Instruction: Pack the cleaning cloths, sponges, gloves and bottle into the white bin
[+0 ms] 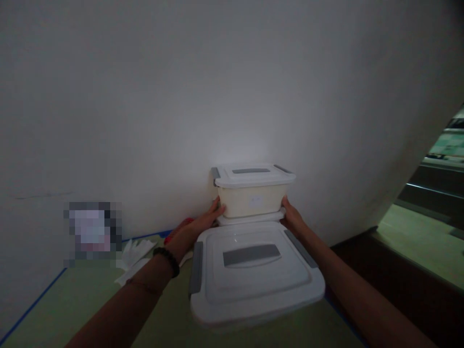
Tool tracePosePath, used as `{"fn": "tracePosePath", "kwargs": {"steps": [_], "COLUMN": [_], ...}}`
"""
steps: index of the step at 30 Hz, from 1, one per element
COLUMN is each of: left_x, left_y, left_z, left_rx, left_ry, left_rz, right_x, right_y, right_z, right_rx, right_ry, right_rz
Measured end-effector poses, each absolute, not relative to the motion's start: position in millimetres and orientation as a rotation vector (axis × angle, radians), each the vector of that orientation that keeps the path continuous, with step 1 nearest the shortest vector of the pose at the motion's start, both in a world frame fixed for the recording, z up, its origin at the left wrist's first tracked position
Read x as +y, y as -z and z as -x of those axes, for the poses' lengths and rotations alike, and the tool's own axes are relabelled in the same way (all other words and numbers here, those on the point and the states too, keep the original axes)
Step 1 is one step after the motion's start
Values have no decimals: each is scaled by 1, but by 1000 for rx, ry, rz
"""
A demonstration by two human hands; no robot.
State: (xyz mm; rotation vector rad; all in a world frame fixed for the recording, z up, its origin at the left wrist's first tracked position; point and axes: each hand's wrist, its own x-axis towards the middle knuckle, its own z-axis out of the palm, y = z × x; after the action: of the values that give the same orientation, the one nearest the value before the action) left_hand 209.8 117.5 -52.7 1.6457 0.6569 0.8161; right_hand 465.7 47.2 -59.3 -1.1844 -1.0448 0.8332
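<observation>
A cream storage box (246, 198) with a white lid and grey latches is between my two hands, close to the wall. Its base is right above another white lid (250, 218); whether the two touch, I cannot tell. My left hand (213, 212) presses on the left side of the cream box, low down. On the opposite side my right hand (291, 216) grips the lower right corner, fingers partly hidden behind it. Nearer to me, between my forearms, is a larger-looking white-lidded box (253, 285) with a grey handle strip.
White crumpled paper or cloth (136, 256) lies left of my forearm on a pale green table (72, 299) edged with blue tape. Something red (179, 229) is behind my left wrist. A blurred-out object (92, 229) stands by the wall (163, 121). Dark floor (377, 261) shows at right.
</observation>
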Motion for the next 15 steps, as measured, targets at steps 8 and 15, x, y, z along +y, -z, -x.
{"fn": "tracePosePath", "kwargs": {"steps": [8, 15], "left_x": [107, 86], "left_y": [20, -40], "left_z": [-209, -194], "left_rx": [450, 378], "left_ry": [-829, -914], "left_rz": [-1327, -1315], "right_x": [53, 39], "right_y": [27, -39], "right_z": [-466, -449], "right_rx": [-1018, -1092], "right_ry": [-787, -758], "right_rz": [1049, 907]}}
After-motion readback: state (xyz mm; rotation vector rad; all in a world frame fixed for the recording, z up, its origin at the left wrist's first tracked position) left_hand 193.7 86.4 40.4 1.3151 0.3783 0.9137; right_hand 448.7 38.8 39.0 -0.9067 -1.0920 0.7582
